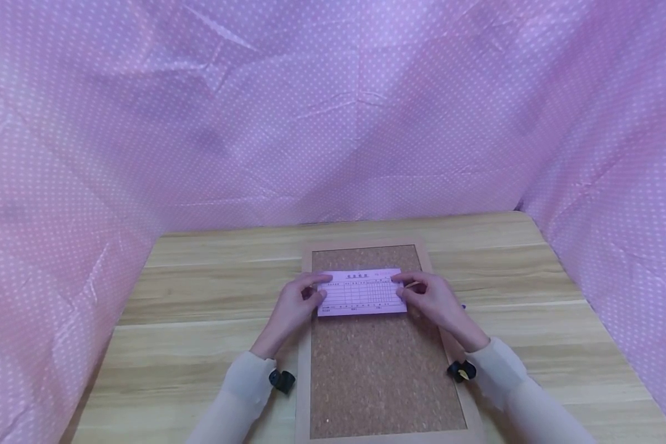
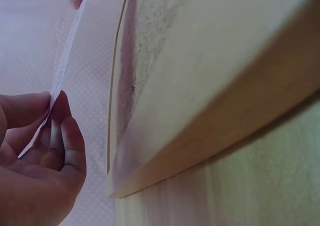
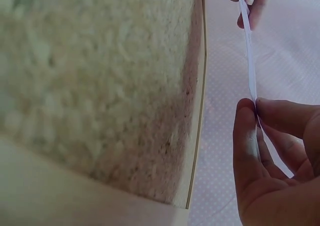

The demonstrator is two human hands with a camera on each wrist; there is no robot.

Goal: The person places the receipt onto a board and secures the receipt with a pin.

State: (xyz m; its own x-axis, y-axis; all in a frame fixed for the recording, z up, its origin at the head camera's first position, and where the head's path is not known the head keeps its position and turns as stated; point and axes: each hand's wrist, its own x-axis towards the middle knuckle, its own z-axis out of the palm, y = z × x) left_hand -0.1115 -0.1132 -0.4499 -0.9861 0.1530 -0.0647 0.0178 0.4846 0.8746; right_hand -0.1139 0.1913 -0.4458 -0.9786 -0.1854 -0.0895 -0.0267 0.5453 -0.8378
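Printed paper form [image 1: 361, 293] is held level across the far half of the corkboard [image 1: 385, 373], its lined face and column grid turned up toward the person. Seen edge-on from either wrist, it hangs clear of the cork with a gap beneath; I cannot tell whether it is a single sheet or a thin pad.

Each end sits in a pinch. The left hand [image 1: 295, 302] grips one short side between thumb and fingers, the right hand [image 1: 435, 301] the other, and the printed middle lies bare between them. Both wrist views show the ends running past the fingertips, in toward the palms, so the hold falls a little inside the short edges.

To my eye, the step in hand is steadying and lining up the form above the board. Any next move would seem to call for both hands travelling together, since one leading would skew or buckle the paper.

Beneath, the board's pale wooden frame rests on the wood-grain table [image 1: 200, 308]. Dark wrist devices [image 1: 282, 381] show beside the pale sleeves [image 1: 246, 382], and pink dotted cloth [image 1: 333, 123] hangs around.
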